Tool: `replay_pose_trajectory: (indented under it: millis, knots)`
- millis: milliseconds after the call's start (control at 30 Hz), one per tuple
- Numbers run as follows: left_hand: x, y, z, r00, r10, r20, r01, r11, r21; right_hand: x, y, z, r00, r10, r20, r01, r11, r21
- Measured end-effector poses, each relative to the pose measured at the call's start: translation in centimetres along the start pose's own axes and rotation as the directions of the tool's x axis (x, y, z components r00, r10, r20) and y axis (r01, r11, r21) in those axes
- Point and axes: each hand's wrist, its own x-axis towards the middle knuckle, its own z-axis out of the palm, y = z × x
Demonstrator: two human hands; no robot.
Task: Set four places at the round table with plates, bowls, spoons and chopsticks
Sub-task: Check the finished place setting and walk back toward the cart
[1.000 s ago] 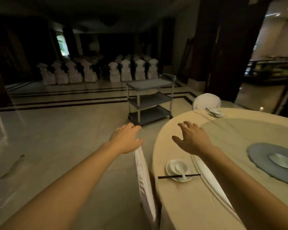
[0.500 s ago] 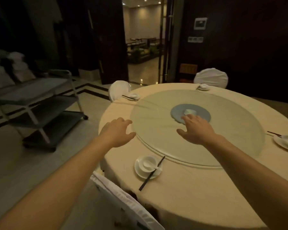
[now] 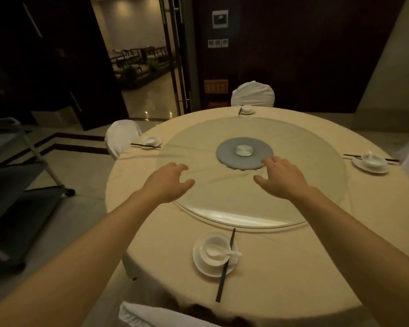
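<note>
We are holding left grip [image 3: 168, 182] and right grip [image 3: 281, 178] out above the bench [image 3: 293, 267], fingers relaxed, both empty. Nearer us than the grips, a plate [image 3: 198, 265] is carrying bowl [image 3: 220, 261] and spoon [image 3: 214, 250]; chopsticks [image 3: 221, 285] are lying across its right rim.

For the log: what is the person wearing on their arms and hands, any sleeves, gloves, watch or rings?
Nothing that shows. The left hand and right hand are ungloved. The left forearm and right forearm are bare down to the frame's edge, with no sleeve cuff in view. No watch, bracelet or ring is visible, though the light is dim.
</note>
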Motion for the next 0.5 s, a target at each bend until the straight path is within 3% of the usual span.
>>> replay_pose_trajectory:
  millis: [300, 500]
  knots:
    - [5.4, -2.6, 2.7, 0.985, 0.155, 0.069, -0.154, 0.988, -0.03, 0.0, -4.2, 1.5, 0.987, 0.164, 0.003, -0.164, 0.986, 0.004]
    - [6.9, -5.7, 5.1, 0.971, 0.185, 0.151, -0.154, 0.968, -0.197, -1.2, -7.1, 3.4, 0.964, 0.263, 0.048, -0.264, 0.965, 0.008]
